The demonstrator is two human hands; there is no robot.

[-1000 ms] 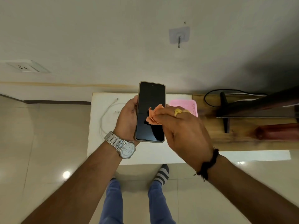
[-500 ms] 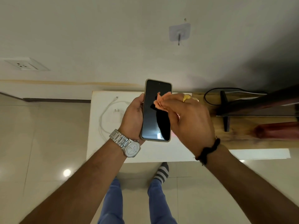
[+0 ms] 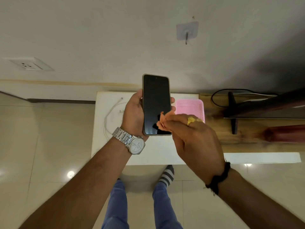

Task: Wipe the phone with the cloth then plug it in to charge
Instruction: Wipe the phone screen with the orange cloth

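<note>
Nearest the camera, bottom center of the frame, are blue trouser legs and a striped sock [image 3: 167, 176] on the tiled floor. Above that, the right hand [image 3: 196, 139] has its fingers bunched round a small orange cloth [image 3: 162, 122], which sits against the lower right of the phone [image 3: 156, 103] screen. The left hand [image 3: 133, 115] wraps round the phone from behind, screen up and dark, mid-frame. Behind them there's a white table [image 3: 112, 146] with a white charger cable [image 3: 109, 116] looped at center left and a pink basket [image 3: 189, 107] just right of the phone. Far upper left, a wall socket [image 3: 28, 64].
</note>
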